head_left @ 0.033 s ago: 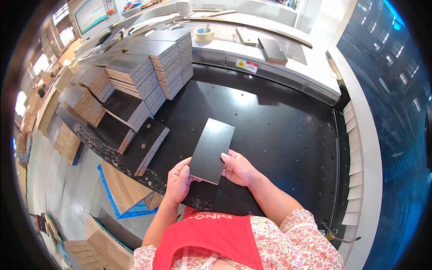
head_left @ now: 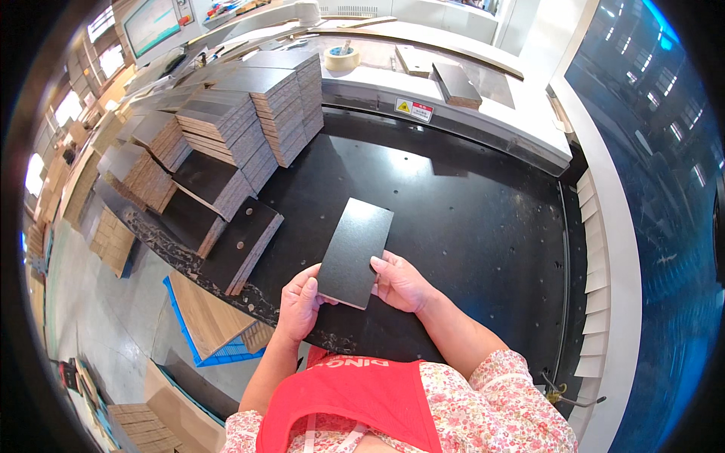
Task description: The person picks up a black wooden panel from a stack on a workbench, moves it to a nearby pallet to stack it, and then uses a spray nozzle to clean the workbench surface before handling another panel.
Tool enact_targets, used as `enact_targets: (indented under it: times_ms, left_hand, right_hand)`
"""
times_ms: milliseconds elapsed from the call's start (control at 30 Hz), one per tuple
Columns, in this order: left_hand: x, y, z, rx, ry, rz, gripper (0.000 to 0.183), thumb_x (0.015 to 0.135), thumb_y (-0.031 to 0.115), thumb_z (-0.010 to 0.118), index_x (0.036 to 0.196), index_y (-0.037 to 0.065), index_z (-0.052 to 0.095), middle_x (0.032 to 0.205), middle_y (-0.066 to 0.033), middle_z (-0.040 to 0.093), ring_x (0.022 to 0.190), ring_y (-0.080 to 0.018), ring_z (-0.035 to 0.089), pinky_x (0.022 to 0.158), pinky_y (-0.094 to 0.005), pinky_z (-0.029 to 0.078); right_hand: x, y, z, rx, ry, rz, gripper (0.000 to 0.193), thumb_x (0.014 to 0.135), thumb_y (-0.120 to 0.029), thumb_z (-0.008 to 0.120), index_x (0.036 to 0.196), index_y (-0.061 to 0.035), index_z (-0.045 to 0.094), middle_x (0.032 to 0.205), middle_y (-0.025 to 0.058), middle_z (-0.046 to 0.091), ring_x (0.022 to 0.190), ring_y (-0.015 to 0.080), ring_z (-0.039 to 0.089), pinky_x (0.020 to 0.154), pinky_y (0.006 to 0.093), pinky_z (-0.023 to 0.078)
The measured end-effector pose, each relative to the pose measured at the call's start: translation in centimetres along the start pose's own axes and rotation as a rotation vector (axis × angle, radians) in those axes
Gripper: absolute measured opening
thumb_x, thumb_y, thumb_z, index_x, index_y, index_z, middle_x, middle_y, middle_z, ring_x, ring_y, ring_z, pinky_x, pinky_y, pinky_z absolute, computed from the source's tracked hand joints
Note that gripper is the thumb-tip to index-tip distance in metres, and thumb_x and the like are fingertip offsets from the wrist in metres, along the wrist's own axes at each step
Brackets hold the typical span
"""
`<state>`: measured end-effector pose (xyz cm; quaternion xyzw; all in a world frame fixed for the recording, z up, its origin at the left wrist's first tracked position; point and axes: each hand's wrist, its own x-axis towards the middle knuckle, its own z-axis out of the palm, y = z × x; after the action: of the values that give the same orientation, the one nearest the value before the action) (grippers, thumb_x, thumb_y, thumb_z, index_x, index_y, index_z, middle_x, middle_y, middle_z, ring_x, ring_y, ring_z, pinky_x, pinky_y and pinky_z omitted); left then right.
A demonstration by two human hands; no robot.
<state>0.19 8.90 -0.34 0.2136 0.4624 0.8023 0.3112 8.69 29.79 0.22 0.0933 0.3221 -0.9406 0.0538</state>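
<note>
A dark rectangular board (head_left: pixel 356 253) with a pale cut edge is held above the black table, tilted slightly to the right. My left hand (head_left: pixel 300 303) grips its lower left corner, thumb at the edge and fingers underneath. On the right edge, my right hand (head_left: pixel 402 282) closes with its thumb at the rim; its other fingers are partly hidden behind the board. To the left lies a similar dark board (head_left: pixel 240 241) with two round marks on its face. Beyond it rise stacks of dark boards (head_left: pixel 226 128) with bare chipboard edges.
The black tabletop (head_left: pixel 468 249) is dotted with small holes. Across its far side runs a white ledge (head_left: pixel 540 140) carrying a tape roll (head_left: pixel 342 59) and a dark board piece (head_left: pixel 457 84). A blue pallet (head_left: pixel 198 351) with wood-coloured panels stands on the floor at left; a white slatted cover (head_left: pixel 594 279) borders the right.
</note>
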Motion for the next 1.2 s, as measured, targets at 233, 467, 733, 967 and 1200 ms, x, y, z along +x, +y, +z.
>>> enact_targets:
  times_ms: [233, 467, 733, 967, 1200]
  left_hand:
    - [0.03, -0.05, -0.06, -0.013, -0.009, 0.005, 0.046, 0.099, 0.029, 0.054, 0.130, -0.005, 0.051, 0.104, -0.0093, 0.067, 0.085, -0.0157, 0.064, 0.075, -0.0310, 0.053]
    - [0.07, -0.08, -0.07, -0.008, -0.007, 0.005, 0.046, 0.099, 0.029, 0.054, 0.131, -0.005, 0.051, 0.105, -0.0092, 0.067, 0.085, -0.0157, 0.064, 0.075, -0.0312, 0.053]
    - [0.06, -0.04, -0.09, -0.010, -0.009, 0.005, 0.045, 0.100, 0.028, 0.053, 0.131, -0.005, 0.051, 0.105, -0.0095, 0.068, 0.086, -0.0160, 0.065, 0.075, -0.0312, 0.053]
    - [0.03, -0.09, -0.12, -0.005, 0.000, 0.004, 0.045, 0.100, 0.026, 0.052, 0.131, -0.005, 0.050, 0.106, -0.0098, 0.067, 0.086, -0.0157, 0.065, 0.075, -0.0309, 0.053]
    - [0.01, -0.12, -0.12, -0.007, -0.002, 0.000, 0.045, 0.100, 0.026, 0.052, 0.132, -0.005, 0.050, 0.107, -0.0101, 0.067, 0.087, -0.0161, 0.066, 0.076, -0.0310, 0.053]
  right_hand:
    - [0.03, 0.05, -0.08, 0.010, -0.033, -0.013, 0.029, 0.097, -0.026, 0.058, 0.120, -0.0090, 0.053, 0.116, 0.0041, 0.064, 0.107, 0.0167, 0.061, 0.096, 0.0381, 0.048]
    - [-0.02, 0.13, -0.07, 0.014, -0.027, -0.016, 0.029, 0.098, -0.025, 0.058, 0.121, -0.0094, 0.053, 0.117, 0.0037, 0.064, 0.107, 0.0165, 0.061, 0.096, 0.0379, 0.048]
    - [0.05, 0.12, -0.20, 0.022, -0.063, -0.023, 0.029, 0.097, -0.025, 0.058, 0.122, -0.0097, 0.055, 0.116, 0.0029, 0.064, 0.107, 0.0163, 0.062, 0.096, 0.0378, 0.048]
    - [-0.07, -0.01, -0.17, 0.007, -0.047, -0.009, 0.028, 0.097, -0.025, 0.058, 0.120, -0.0100, 0.054, 0.115, 0.0023, 0.064, 0.107, 0.0160, 0.061, 0.096, 0.0380, 0.048]
    - [-0.12, -0.06, -0.02, 0.007, -0.031, -0.007, 0.027, 0.098, -0.024, 0.058, 0.120, -0.0099, 0.054, 0.114, 0.0025, 0.064, 0.106, 0.0160, 0.061, 0.096, 0.0382, 0.048]
